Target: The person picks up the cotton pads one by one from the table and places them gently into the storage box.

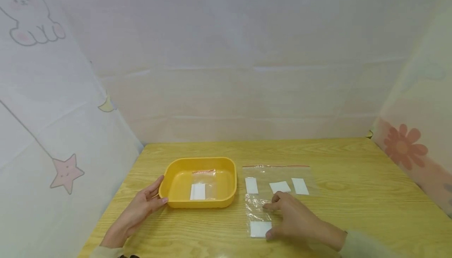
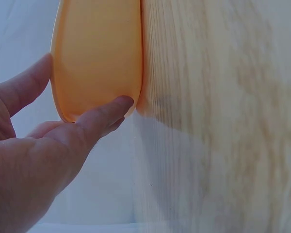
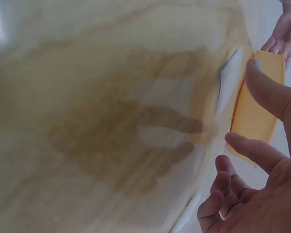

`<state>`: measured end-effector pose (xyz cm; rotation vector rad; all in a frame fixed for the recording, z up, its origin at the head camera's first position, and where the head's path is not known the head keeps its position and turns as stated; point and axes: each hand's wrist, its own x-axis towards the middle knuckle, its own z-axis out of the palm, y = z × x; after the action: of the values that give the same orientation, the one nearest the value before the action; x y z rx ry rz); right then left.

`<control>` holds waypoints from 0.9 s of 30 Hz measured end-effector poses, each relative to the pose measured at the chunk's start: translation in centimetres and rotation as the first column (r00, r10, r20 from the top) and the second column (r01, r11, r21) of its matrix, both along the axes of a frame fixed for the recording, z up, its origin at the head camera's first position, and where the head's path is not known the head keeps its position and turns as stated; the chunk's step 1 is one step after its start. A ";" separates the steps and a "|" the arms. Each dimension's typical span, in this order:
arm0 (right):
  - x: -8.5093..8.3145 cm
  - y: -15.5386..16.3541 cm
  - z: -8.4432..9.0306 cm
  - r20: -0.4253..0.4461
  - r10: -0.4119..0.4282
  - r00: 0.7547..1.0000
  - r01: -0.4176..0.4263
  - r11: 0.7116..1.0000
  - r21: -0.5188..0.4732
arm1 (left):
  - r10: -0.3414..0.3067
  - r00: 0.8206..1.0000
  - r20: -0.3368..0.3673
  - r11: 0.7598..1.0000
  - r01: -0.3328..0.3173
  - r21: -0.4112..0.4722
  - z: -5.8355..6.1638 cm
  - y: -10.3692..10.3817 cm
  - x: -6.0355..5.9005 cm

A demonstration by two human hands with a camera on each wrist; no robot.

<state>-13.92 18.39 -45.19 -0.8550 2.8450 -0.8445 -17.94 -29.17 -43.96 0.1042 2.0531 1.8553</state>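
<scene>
One small zip bag with a white pad inside (image 1: 199, 189) is already parked in the yellow tray (image 1: 176, 201), so roughly one item looks done. Still out on the counter (image 1: 353, 218): a larger clear zip bag (image 1: 277, 170) lying flat, with three loose white pads (image 1: 280, 187) on or in it (can't be told which), plus a second small bag with a pad (image 1: 259, 226) nearer the front edge. That one is being pressed down by the right hand (image 1: 294, 220), fingers loosely bent on top of it, nothing really pinched. The tray's left end is touched by the left hand (image 1: 139, 211), fingers straight against the wall. Most of the packing seems left, judging by the loose pads.
</scene>
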 end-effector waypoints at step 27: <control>0.6 0.1 -1.0 -0.004 -0.051 0.999 0.051 0.999 -0.019 | -0.002 1.000 -0.006 1.000 0.002 -0.029 0.4 0.1 0.3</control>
<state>-13.29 18.44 -46.16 -0.7905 2.8792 -0.8769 -17.67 -29.03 -43.55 0.1041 2.0820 1.8252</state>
